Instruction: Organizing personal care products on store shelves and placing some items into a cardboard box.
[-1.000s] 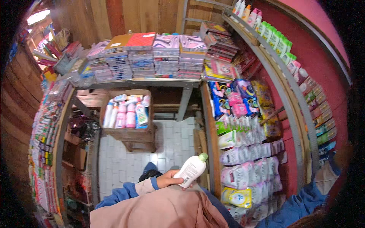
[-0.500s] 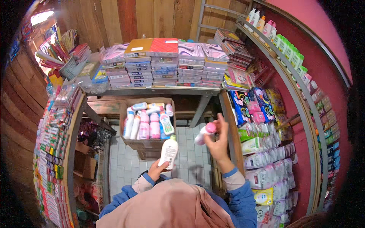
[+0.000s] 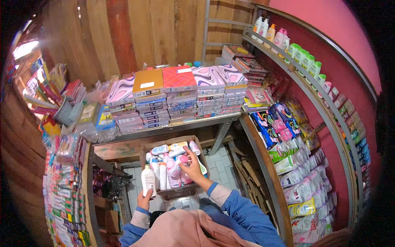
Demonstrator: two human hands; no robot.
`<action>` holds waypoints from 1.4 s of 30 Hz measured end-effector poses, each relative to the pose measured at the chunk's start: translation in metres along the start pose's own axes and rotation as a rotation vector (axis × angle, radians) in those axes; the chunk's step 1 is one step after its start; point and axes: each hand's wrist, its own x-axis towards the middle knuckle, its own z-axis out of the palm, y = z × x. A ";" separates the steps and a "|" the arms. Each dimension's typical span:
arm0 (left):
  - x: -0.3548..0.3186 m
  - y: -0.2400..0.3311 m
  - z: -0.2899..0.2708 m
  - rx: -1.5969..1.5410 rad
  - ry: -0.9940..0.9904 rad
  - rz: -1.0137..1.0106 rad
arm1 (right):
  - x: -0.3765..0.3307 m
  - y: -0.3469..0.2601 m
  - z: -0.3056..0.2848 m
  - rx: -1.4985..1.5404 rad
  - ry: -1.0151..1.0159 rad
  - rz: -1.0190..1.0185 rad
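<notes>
The person bends over a cardboard box [image 3: 146,149] that sits on the tiled floor under a metal table [image 3: 205,122], and both hands are busy there, well apart from each other. The left hand [image 3: 145,200] is closed around the bottom of a white bottle [image 3: 148,180], holding it upright just outside the box's left front corner. The right hand [image 3: 191,169] reaches into the box with its fingers wrapped about a pink bottle [image 3: 177,168], which stands tilted among the others packed inside; the index finger sticks up toward the far wall of the box. The box is full of small bottles, white and pink, some standing and some lying on their sides along the back row [image 3: 170,148]. Above it the table carries neat stacks of notebooks [image 3: 177,96] with marbled, orange and red covers. To the right a slanted wooden rack holds hanging sachets and refill pouches [image 3: 296,181], and a high shelf along the pink wall carries a row of white and green bottles [image 3: 304,57]. On the left, strips of small packets [image 3: 66,193] hang down a wooden post. The person's blue sleeves [image 3: 242,210] and a pale pink cloth [image 3: 185,230] fill the lower edge.
</notes>
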 end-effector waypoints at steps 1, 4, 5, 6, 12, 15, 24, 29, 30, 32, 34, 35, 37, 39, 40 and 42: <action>0.009 -0.001 -0.003 0.005 -0.022 0.000 | 0.002 0.010 0.006 0.033 0.028 0.069; 0.033 -0.002 -0.001 0.105 -0.047 0.064 | 0.016 0.027 0.016 0.396 0.149 0.316; 0.039 -0.001 0.000 0.064 -0.074 0.045 | 0.023 0.026 0.015 0.479 0.193 0.444; 0.044 0.001 0.003 0.025 -0.102 0.024 | 0.026 0.025 0.009 0.613 0.186 0.584; 0.071 -0.013 0.004 -0.012 -0.233 -0.048 | -0.005 0.050 -0.018 0.506 0.145 0.766; 0.076 -0.011 -0.002 0.113 -0.183 0.006 | -0.043 0.040 -0.034 0.554 0.177 0.868; 0.115 -0.030 0.001 0.066 -0.168 0.039 | -0.113 0.014 -0.075 0.658 0.403 0.877; 0.131 -0.037 0.009 0.145 -0.256 0.274 | -0.120 0.014 -0.083 0.739 0.388 0.832; 0.130 -0.036 0.012 0.150 -0.260 0.280 | -0.120 0.013 -0.083 0.755 0.384 0.815; 0.128 -0.030 0.019 0.313 -0.144 0.586 | -0.120 0.012 -0.078 0.778 0.370 0.793; 0.099 0.013 0.044 0.342 -0.136 0.672 | -0.122 0.014 -0.075 0.854 0.348 0.859; 0.076 0.040 0.060 0.385 -0.126 0.769 | -0.121 0.015 -0.070 0.860 0.342 0.852; 0.035 0.069 0.102 0.410 -0.188 0.924 | -0.115 0.015 -0.047 1.028 0.310 0.914; -0.006 0.063 0.144 0.550 -0.402 1.076 | -0.099 0.040 0.008 1.203 0.142 0.633; -0.014 0.047 0.159 0.717 -0.509 1.148 | -0.093 0.047 0.028 1.350 -0.040 0.362; -0.003 0.040 0.165 0.537 -0.548 0.958 | -0.065 -0.134 -0.024 1.258 0.354 1.035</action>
